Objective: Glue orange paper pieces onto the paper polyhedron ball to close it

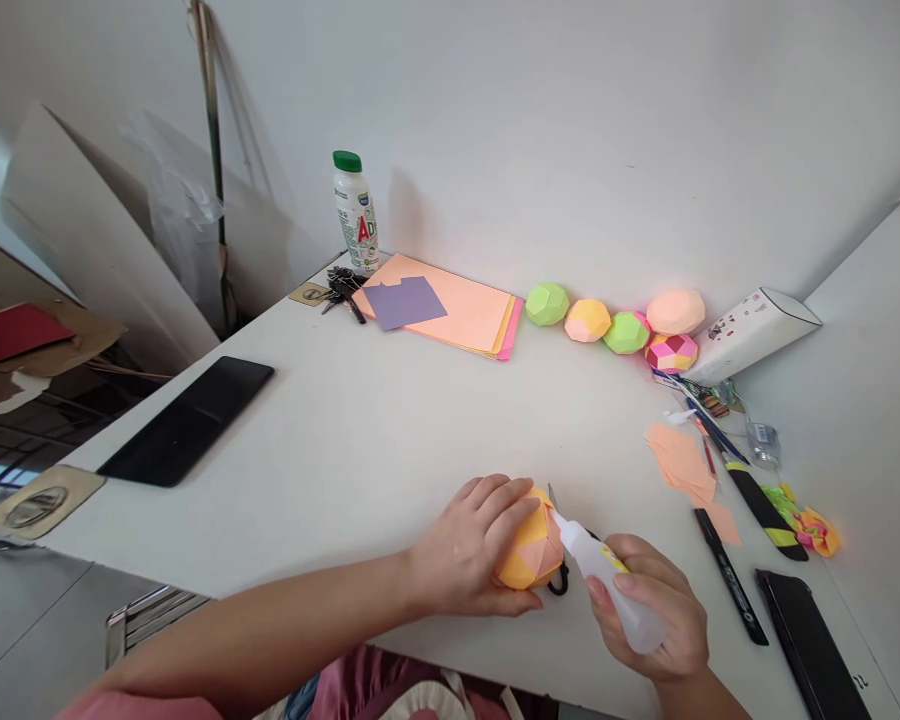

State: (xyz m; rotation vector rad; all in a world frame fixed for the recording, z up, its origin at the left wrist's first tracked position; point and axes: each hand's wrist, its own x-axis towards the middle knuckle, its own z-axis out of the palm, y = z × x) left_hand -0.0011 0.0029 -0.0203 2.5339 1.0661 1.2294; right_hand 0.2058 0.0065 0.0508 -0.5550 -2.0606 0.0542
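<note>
White walls meet in a corner behind a pale counter [360, 440], and the work sits close to its near edge. The left hand [469, 550] is cupped over a faceted orange-and-yellow paper ball [532, 550], fingers draped across its top and left side, pinning it to the counter. The right hand [652, 610] is closed around a small clear glue bottle [607, 580]. The bottle's long axis runs from lower right up to upper left, and its white nozzle points at the ball's upper right face, touching it or nearly so. The ball thus lies between the hands, just left of the bottle's tip, with the left hand the nearer. Something dark, partly hidden, lies under the ball's right edge. Loose peach paper pieces [682, 465] lie well apart to the right.
</note>
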